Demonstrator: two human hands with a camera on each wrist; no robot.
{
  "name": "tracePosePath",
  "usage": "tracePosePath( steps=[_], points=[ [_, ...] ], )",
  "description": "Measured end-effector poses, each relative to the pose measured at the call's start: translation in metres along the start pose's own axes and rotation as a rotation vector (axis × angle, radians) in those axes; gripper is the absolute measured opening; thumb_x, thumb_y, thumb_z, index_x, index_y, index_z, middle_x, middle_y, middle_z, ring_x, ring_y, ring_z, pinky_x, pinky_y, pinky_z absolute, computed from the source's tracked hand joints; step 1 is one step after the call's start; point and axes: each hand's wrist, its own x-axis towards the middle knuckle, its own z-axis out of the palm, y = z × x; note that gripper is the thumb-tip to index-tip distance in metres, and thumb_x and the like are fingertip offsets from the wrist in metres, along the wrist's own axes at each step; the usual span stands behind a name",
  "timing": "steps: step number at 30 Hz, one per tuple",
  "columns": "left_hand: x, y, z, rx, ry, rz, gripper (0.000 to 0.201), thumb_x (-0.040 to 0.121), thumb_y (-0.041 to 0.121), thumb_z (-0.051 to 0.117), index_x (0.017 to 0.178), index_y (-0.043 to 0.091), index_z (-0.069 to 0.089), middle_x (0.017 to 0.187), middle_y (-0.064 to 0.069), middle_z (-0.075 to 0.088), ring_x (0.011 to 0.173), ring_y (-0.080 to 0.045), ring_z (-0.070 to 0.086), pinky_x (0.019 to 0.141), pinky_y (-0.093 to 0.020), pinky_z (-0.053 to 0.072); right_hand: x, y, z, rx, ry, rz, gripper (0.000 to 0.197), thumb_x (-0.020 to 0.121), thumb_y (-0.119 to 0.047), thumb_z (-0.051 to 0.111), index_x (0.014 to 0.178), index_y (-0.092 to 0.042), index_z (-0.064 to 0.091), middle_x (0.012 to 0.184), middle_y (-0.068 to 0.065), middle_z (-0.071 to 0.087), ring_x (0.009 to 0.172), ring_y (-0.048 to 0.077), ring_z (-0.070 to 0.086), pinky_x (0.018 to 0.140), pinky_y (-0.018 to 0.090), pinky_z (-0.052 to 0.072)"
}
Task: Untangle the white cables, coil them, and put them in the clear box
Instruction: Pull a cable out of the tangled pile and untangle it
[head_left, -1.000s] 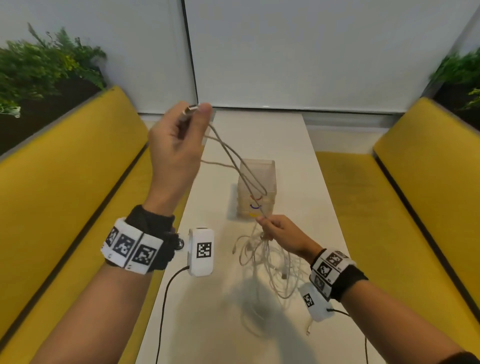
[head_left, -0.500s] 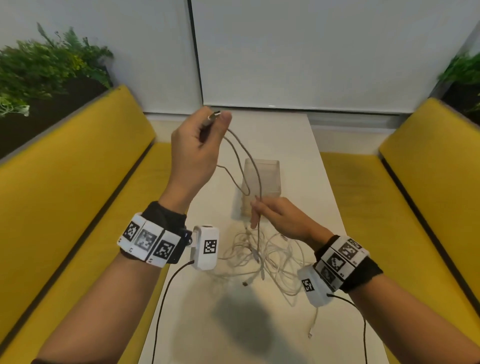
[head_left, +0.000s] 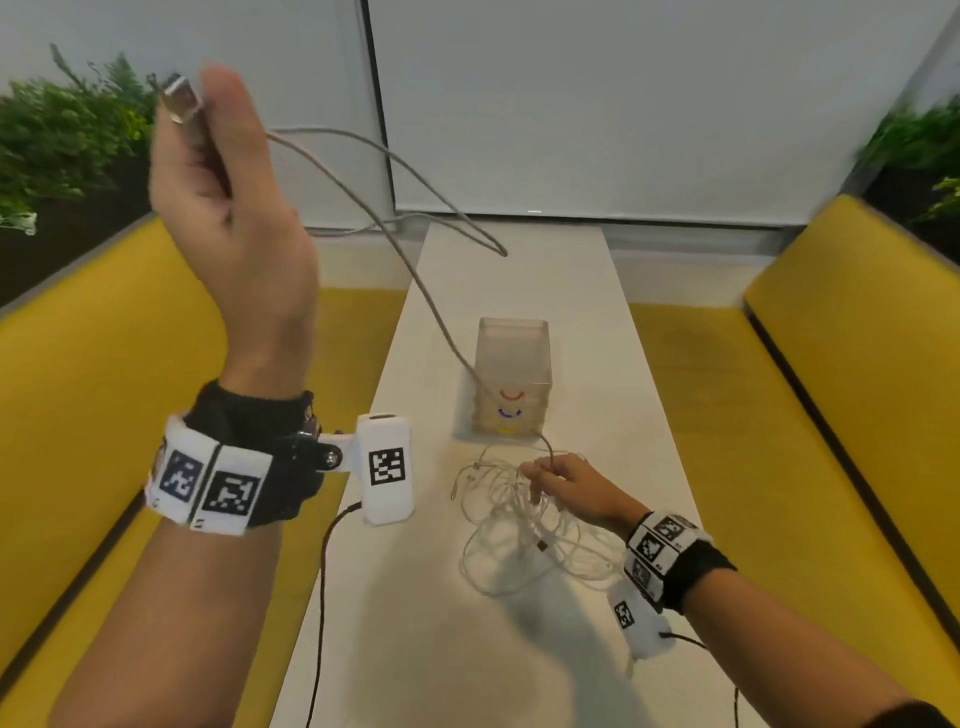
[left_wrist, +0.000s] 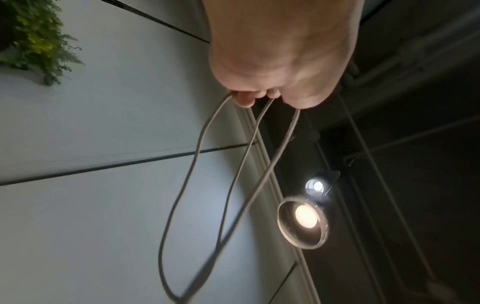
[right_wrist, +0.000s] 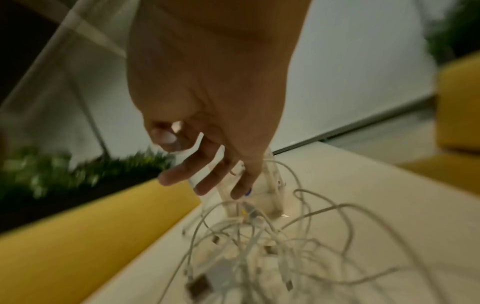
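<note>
My left hand (head_left: 202, 119) is raised high at the upper left and grips the plug end of one white cable (head_left: 415, 280). That cable loops out to the right, drops past the clear box (head_left: 511, 364) and runs to my right hand (head_left: 540, 475). In the left wrist view, loops of this cable (left_wrist: 233, 176) hang from the curled fingers of my left hand (left_wrist: 259, 96). My right hand stays low on the table and pinches the cable between thumb and forefinger at the top of the tangle of white cables (head_left: 519, 535). The right wrist view shows my right hand (right_wrist: 176, 139) over the tangle (right_wrist: 272, 246), other fingers spread.
The narrow white table (head_left: 519, 649) runs away from me between two yellow benches (head_left: 78, 415) (head_left: 831, 389). The clear box stands mid-table, just beyond the tangle, with coloured curved marks on its front. Green plants (head_left: 52, 140) line the back left.
My left hand has risen and swung to the upper left, drawing the cable out longer. My right hand has dropped to the tangle on the table.
</note>
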Motion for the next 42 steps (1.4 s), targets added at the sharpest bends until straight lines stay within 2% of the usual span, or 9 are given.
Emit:
tracePosePath(
  steps=[4,8,13,20,26,31,34,38,42],
  points=[
    [0.01,0.004,-0.002,0.089,-0.159,0.035,0.028,0.105,0.019,0.046,0.077,0.022,0.044,0.066,-0.01,0.031,0.057,-0.034,0.028,0.054,-0.049,0.027,-0.005,-0.005,-0.009,0.026,0.04,-0.029,0.058,0.087,-0.064,0.048,0.072,-0.012,0.071,0.069,0.001,0.067,0.068,0.01,0.06,0.077,0.038,0.048],
    [-0.018,-0.002,-0.004,0.154,-0.525,-0.14,0.031,0.103,0.026,0.052,0.072,0.023,0.057,0.062,0.005,0.047,0.056,-0.012,0.038,0.053,-0.036,0.031,-0.015,-0.031,-0.029,-0.089,-0.295,-0.062,0.028,0.091,-0.034,0.063,0.092,-0.008,0.074,0.083,-0.005,0.072,0.078,0.004,0.065,0.079,0.026,0.05],
    [-0.032,-0.024,-0.019,0.031,-0.857,-0.444,0.03,0.101,0.035,0.054,0.083,0.023,0.075,0.057,-0.013,0.026,0.051,-0.024,0.022,0.047,-0.037,0.02,-0.031,-0.018,-0.051,-0.749,-0.775,0.467,0.057,0.086,-0.004,0.066,0.138,-0.025,0.053,0.135,0.001,0.061,0.116,0.022,0.061,0.087,0.03,0.047],
    [-0.049,-0.056,-0.04,-0.115,-1.0,-1.096,0.025,0.103,0.032,0.047,0.085,0.017,0.055,0.071,-0.002,0.017,0.055,-0.013,0.018,0.041,-0.021,0.013,-0.006,0.022,-0.026,-0.732,-0.263,0.075,0.029,0.09,-0.005,0.052,0.103,-0.021,0.072,0.106,0.001,0.07,0.087,0.01,0.057,0.08,0.022,0.045],
    [-0.088,-0.087,-0.061,-0.182,-0.907,-1.456,0.023,0.104,0.024,0.045,0.082,0.019,0.044,0.072,-0.002,0.018,0.05,-0.011,0.018,0.034,-0.011,0.021,0.012,0.078,0.029,-0.833,-0.173,0.005,0.022,0.092,-0.018,0.056,0.106,-0.017,0.072,0.117,0.004,0.061,0.11,0.025,0.053,0.091,0.031,0.043],
    [-0.114,-0.094,-0.077,-0.099,-0.893,-1.522,0.024,0.105,0.023,0.046,0.083,0.018,0.037,0.069,-0.003,0.019,0.051,-0.012,0.014,0.032,-0.013,0.02,0.021,0.109,0.041,-0.933,-0.07,-0.139,0.009,0.077,-0.02,0.069,0.085,-0.018,0.074,0.097,0.006,0.061,0.093,0.031,0.052,0.077,0.044,0.052],
    [-0.123,-0.097,-0.08,-0.049,-0.886,-1.477,0.023,0.106,0.025,0.045,0.086,0.014,0.04,0.069,-0.003,0.02,0.056,-0.015,0.011,0.037,-0.019,0.015,0.025,0.099,0.032,-0.85,-0.105,-0.113,0.014,0.083,-0.031,0.067,0.092,-0.021,0.071,0.104,0.0,0.06,0.102,0.023,0.047,0.084,0.033,0.044],
    [-0.131,-0.101,-0.076,-0.046,-0.863,-1.326,0.027,0.106,0.029,0.043,0.087,0.011,0.05,0.064,-0.004,0.028,0.055,-0.015,0.02,0.047,-0.024,0.021,0.03,0.048,0.002,-0.466,-0.136,-0.098,0.032,0.088,-0.057,0.049,0.096,-0.028,0.061,0.089,-0.011,0.069,0.089,0.013,0.06,0.088,0.04,0.048],
    [-0.139,-0.1,-0.058,-0.05,-0.808,-1.177,0.022,0.102,0.031,0.049,0.107,0.011,0.059,0.064,-0.002,0.025,0.054,-0.013,0.022,0.049,-0.027,0.022,0.029,-0.027,-0.029,0.078,-0.049,-0.122,0.032,0.096,-0.046,0.045,0.108,-0.019,0.057,0.076,-0.002,0.063,0.077,0.019,0.063,0.087,0.054,0.051]
  ],
)
